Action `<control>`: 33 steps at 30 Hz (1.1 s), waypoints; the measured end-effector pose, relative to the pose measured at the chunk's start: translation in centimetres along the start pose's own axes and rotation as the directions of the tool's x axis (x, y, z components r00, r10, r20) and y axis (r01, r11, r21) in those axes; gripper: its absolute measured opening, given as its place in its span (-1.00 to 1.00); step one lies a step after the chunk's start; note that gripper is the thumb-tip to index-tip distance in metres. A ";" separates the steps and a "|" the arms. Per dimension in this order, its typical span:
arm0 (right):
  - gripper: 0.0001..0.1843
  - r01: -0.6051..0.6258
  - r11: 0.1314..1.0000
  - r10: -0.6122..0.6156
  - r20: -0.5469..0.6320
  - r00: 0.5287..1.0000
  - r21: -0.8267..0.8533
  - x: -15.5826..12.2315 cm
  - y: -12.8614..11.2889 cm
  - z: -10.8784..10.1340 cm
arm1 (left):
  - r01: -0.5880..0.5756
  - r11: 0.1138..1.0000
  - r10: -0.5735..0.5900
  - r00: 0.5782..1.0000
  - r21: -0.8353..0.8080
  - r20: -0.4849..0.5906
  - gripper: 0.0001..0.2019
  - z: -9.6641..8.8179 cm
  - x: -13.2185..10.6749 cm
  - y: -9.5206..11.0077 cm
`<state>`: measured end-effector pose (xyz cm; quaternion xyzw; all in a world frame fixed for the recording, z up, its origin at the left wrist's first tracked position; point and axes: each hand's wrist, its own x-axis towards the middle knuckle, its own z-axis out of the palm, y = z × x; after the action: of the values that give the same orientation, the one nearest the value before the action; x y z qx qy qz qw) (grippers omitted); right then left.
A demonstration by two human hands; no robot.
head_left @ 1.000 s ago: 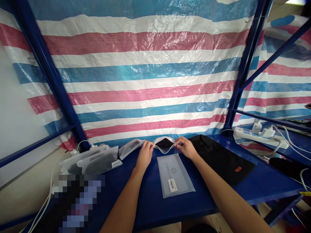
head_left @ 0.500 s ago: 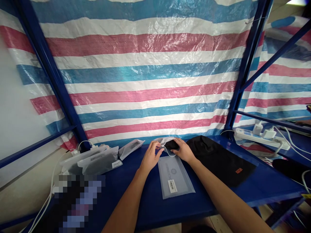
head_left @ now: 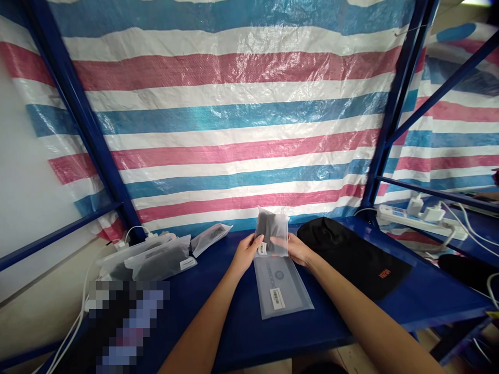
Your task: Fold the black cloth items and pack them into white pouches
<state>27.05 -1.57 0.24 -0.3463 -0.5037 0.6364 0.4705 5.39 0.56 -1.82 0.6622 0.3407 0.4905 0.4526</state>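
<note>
I hold a frosted plastic pouch point(head_left: 272, 228) with a dark item inside, standing upright above the blue table point(head_left: 234, 322). My left hand point(head_left: 247, 253) pinches its lower left corner. My right hand point(head_left: 295, 248) grips its lower right edge from behind. Just below the hands a flat, empty frosted pouch point(head_left: 280, 288) with a barcode label lies on the table.
A black fabric bag point(head_left: 354, 257) with an orange logo lies at the right. Several filled frosted pouches point(head_left: 156, 259) are stacked at the left, one more pouch point(head_left: 210, 236) behind them. A white power strip point(head_left: 417, 218) with chargers sits far right. A striped tarp point(head_left: 234, 130) hangs behind.
The pouch, held open and flat near the table with the dark item at its mouth, now stands upright with the item inside. Both hands moved closer together at its bottom edge.
</note>
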 end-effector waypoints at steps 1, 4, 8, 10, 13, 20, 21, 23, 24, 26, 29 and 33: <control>-0.34 0.014 1.000 -0.014 -0.007 1.000 -0.019 -0.1 -0.1 0.1 | 0.010 0.999 -0.010 1.000 -0.032 -0.002 -0.42 0.1 0.0 0.0; -0.34 0.086 0.996 -0.086 -0.010 0.996 -0.032 -0.2 -0.3 0.3 | 0.005 0.999 -0.007 0.998 -0.037 -0.056 -0.42 0.3 -0.1 0.3; -0.37 0.131 0.991 -0.132 -0.022 0.991 -0.038 -0.2 -0.4 0.4 | -0.023 0.999 0.028 0.994 0.045 -0.109 -0.43 0.2 -0.2 0.7; -0.39 0.124 0.990 -0.127 -0.048 0.991 -0.060 0.0 -0.2 0.2 | -0.046 0.995 0.058 0.990 0.092 -0.126 -0.43 0.1 -0.1 0.8; -0.42 0.151 0.978 -0.163 -0.073 0.984 -0.140 0.5 0.0 -0.4 | -0.072 0.978 0.109 0.976 0.194 -0.187 -0.42 -0.3 0.1 0.7; -0.56 0.169 0.869 -0.271 -0.160 0.949 -0.465 1.0 -0.8 -2.1 | -0.020 0.915 0.215 0.869 0.402 -0.445 -0.42 -3.8 0.8 0.0; -0.57 0.153 0.860 -0.266 -0.171 0.949 -0.487 1.0 -0.8 -2.4 | -0.011 0.910 0.233 0.842 0.415 -0.487 -0.43 -4.3 0.8 0.0; -0.57 0.122 0.872 -0.250 -0.218 0.943 -0.473 1.1 -0.8 -2.9 | 0.012 0.911 0.247 0.785 0.413 -0.568 -0.46 -5.1 0.7 -0.1; -0.56 0.108 0.894 -0.238 -0.258 0.936 -0.435 1.2 -0.7 -3.1 | 0.023 0.917 0.242 0.762 0.399 -0.601 -0.46 -5.3 0.7 -0.2; -0.56 0.098 0.950 -0.201 -0.340 0.919 -0.298 1.3 -0.7 -3.3 | 0.037 0.933 0.217 0.735 0.358 -0.643 -0.46 -5.5 0.7 -0.2; -0.56 0.143 0.990 -0.138 -0.338 0.931 -0.009 1.0 -1.1 -3.1 | 0.022 0.952 0.187 0.747 0.304 -0.638 -0.45 -4.9 0.7 -0.1; -0.53 0.096 0.966 -0.068 -0.123 0.990 0.241 0.3 -1.6 -2.2 | -0.040 0.962 0.188 0.815 0.269 -0.548 -0.45 -3.3 0.6 0.6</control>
<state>29.36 -0.55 1.25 -0.2995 -0.4071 0.6533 0.5637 2.42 1.75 -0.67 0.5556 0.4773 0.6460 0.2146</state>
